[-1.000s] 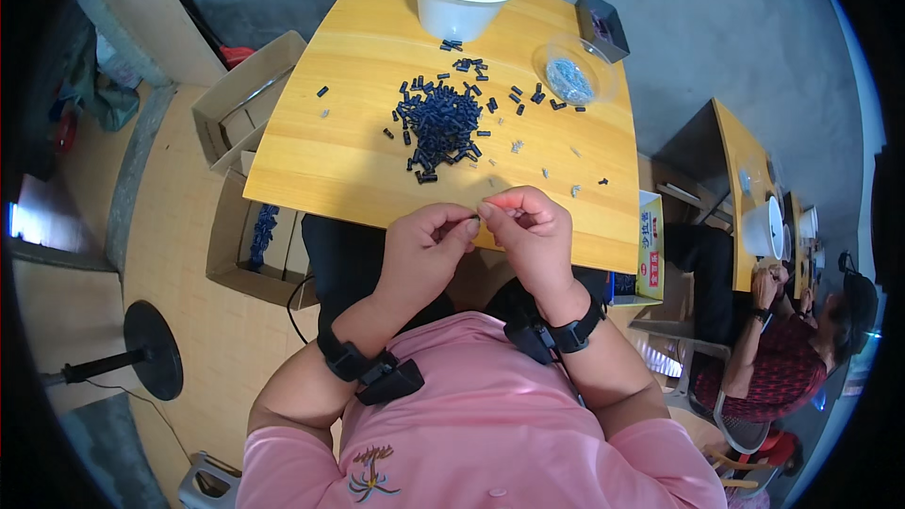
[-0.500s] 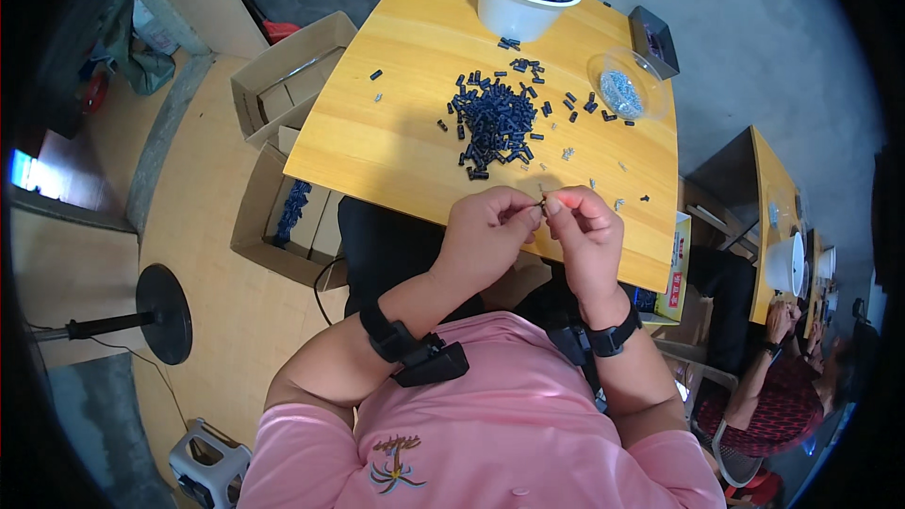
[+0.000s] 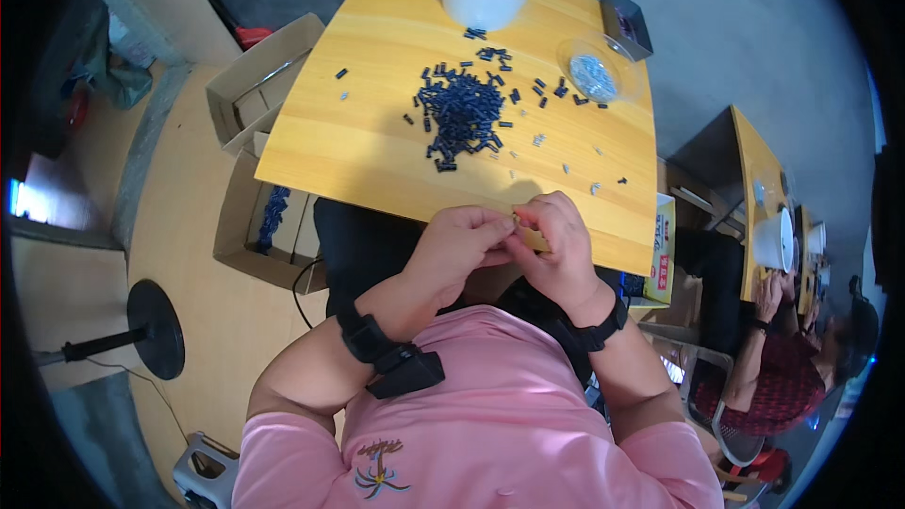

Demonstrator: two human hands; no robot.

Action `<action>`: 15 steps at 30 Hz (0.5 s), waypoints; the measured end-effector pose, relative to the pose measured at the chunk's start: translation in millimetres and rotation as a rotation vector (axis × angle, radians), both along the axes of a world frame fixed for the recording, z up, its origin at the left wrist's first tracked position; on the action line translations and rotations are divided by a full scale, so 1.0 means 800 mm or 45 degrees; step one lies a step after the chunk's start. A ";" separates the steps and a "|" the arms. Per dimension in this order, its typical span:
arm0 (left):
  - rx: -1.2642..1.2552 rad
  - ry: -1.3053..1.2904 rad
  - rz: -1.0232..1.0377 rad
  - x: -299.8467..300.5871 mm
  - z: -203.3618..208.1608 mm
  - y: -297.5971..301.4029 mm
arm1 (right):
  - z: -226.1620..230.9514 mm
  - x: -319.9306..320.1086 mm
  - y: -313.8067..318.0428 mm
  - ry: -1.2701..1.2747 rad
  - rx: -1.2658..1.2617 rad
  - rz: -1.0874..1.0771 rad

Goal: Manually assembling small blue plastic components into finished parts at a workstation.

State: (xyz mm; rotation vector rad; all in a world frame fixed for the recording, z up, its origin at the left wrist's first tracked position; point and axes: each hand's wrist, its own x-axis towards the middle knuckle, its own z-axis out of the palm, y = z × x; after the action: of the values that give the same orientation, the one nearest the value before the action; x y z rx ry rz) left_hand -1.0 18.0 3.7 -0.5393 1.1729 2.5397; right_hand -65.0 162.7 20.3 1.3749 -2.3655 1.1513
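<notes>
Over the near edge of the wooden tabletop [image 3: 320, 141], the left hand [image 3: 462, 245] and right hand [image 3: 556, 240] meet, fingertips seemingly pinching a small piece [image 3: 516, 219], mostly hidden. I'd call this fine fingertip work; next seems to want a light, steady grip. Mid-tabletop, stubby black tubes [image 3: 460, 113] heap up, smooth-looking; toward the far right corner, a clear round dish [image 3: 629, 64] holds silvery bits [image 3: 593, 77].
</notes>
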 end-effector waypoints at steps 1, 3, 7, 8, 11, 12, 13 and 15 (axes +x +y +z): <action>-0.018 -0.016 0.015 0.003 -0.001 0.000 | 0.001 0.001 0.000 0.000 0.002 -0.012; -0.016 -0.029 -0.015 0.006 -0.002 0.003 | 0.002 0.005 0.003 -0.020 0.067 0.029; -0.266 0.089 -0.054 0.010 -0.010 0.003 | 0.002 0.015 0.001 -0.097 0.070 -0.006; -0.270 0.083 -0.048 0.011 -0.010 0.004 | 0.006 0.016 0.001 -0.080 0.129 -0.016; -0.380 0.094 -0.071 0.014 -0.007 0.004 | 0.028 0.018 0.001 -0.020 0.294 -0.031; -0.447 0.117 -0.095 0.015 -0.007 0.003 | 0.034 0.019 0.001 0.027 0.399 -0.042; -0.514 0.142 -0.122 0.016 -0.006 0.004 | 0.037 0.019 0.001 0.025 0.400 -0.039; -0.507 0.149 -0.073 0.019 -0.005 0.009 | 0.041 0.020 0.002 0.117 0.601 0.025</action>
State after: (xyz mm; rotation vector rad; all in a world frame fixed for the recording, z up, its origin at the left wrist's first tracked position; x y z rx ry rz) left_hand 14.1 25.2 -0.4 -0.4396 1.7263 2.3228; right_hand -49.4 164.1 53.0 1.5425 -2.6649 0.5294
